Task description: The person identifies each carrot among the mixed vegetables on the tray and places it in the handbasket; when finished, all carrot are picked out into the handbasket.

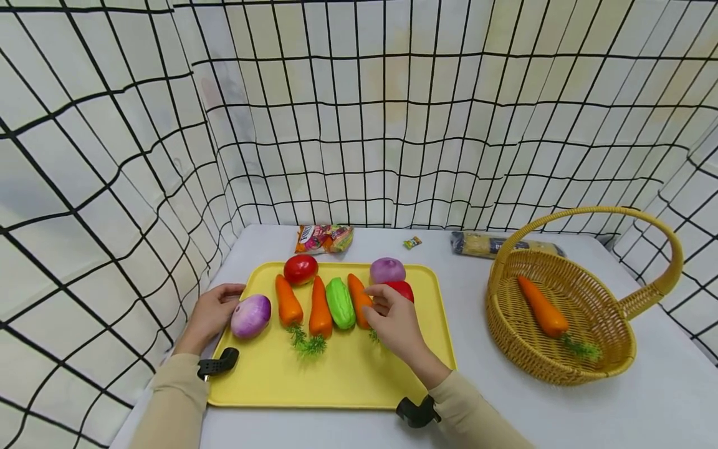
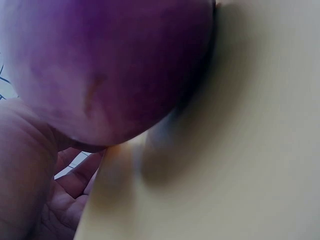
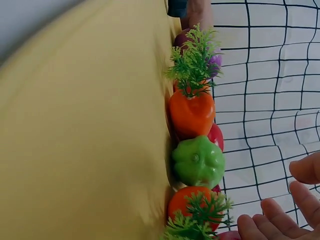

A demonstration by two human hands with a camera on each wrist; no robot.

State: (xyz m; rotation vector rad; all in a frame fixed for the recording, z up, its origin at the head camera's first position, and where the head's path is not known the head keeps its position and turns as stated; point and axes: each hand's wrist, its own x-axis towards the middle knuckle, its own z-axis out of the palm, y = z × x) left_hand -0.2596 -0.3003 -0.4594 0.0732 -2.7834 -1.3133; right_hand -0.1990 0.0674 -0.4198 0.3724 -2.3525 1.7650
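At the left side of the yellow tray (image 1: pixel 269 386), my left hand (image 1: pixel 210 315) holds the rim, beside a purple onion (image 1: pixel 250 316). In the left wrist view the thumb is at the tray's edge, close under the onion, with fingers curled beyond it. My right hand (image 1: pixel 399 324) is over the right part of the tray, fingers spread and holding nothing, close to a carrot (image 1: pixel 358 298). Left of that carrot lie a green ridged vegetable (image 1: pixel 340 304) and two more carrots. A red vegetable (image 1: pixel 401 290) is partly hidden behind the right hand.
Another red vegetable (image 1: pixel 301 269) and a second purple onion (image 1: pixel 387 270) lie near the tray's back edge. To the right stands a wicker basket (image 1: pixel 505 330) with a carrot (image 1: pixel 541 305) inside. Behind the tray are a colourful snack bag (image 1: pixel 324 239), a small wrapped sweet (image 1: pixel 412 242) and a long packet (image 1: pixel 477 244).
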